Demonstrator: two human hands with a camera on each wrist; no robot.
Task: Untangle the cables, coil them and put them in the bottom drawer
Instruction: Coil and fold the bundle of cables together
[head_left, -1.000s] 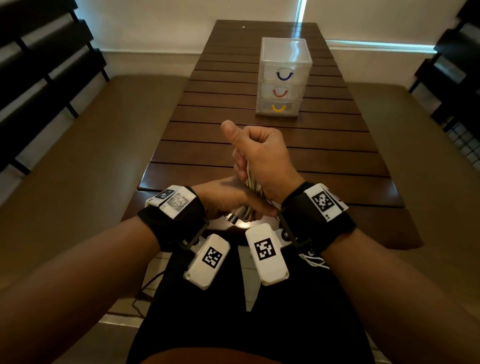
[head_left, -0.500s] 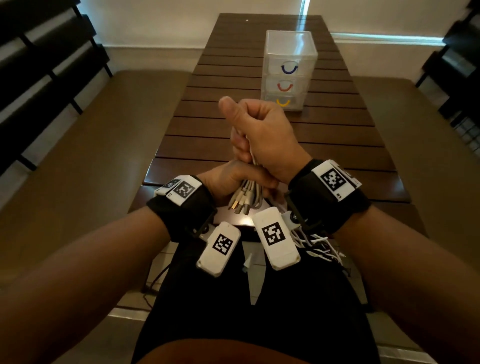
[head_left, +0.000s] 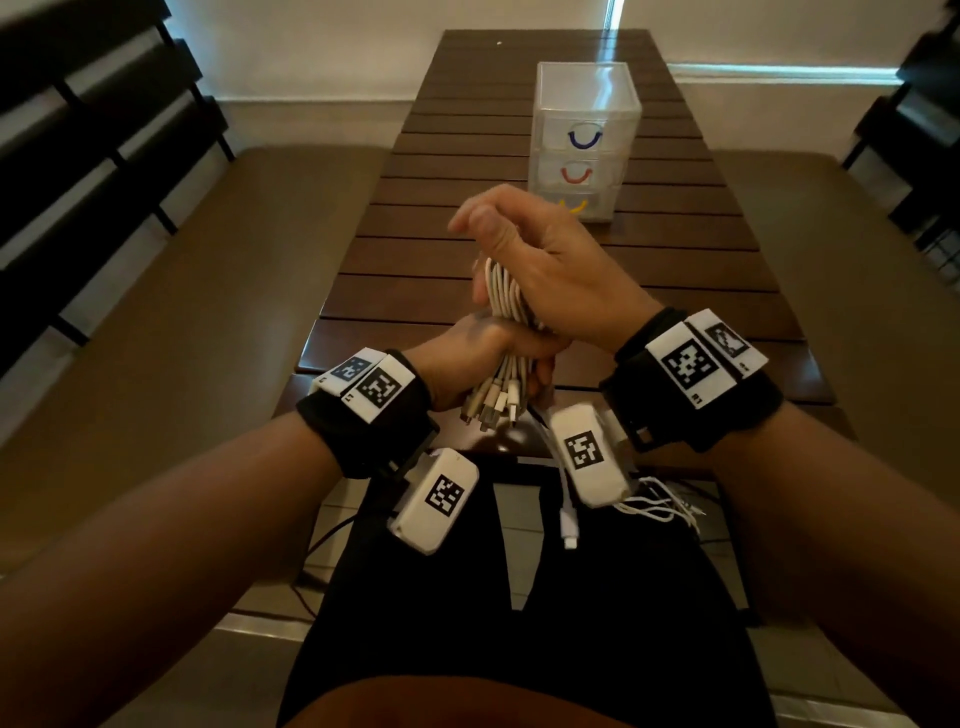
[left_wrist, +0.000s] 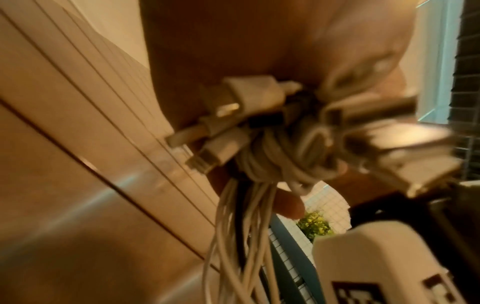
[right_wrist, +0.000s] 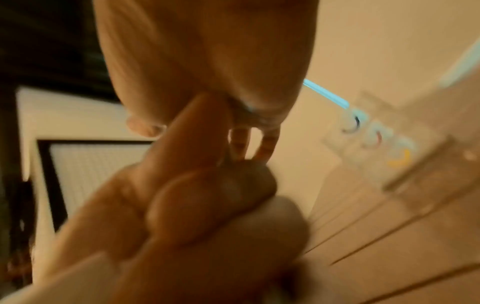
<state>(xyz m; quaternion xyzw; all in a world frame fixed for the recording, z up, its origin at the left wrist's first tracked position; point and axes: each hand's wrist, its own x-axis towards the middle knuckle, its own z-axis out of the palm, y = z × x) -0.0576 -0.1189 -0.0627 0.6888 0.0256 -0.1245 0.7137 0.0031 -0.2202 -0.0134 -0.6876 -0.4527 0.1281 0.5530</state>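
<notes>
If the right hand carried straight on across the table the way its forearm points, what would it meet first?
Probably the clear drawer unit. The right hand, gripping the white cable bundle above the left hand, points forward over bare table slats, and nothing else stands between. Depth and height are unclear, so it might pass just left of the unit.

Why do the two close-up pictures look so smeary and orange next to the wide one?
Head view: dim but fairly sharp, the cables and drawer unit clear, edges bowed by the wide lens. Left wrist view: warm cast, plugs readable, right side streaked. Right wrist view: blurred throughout, fingers soft, drawers a smear.
</notes>
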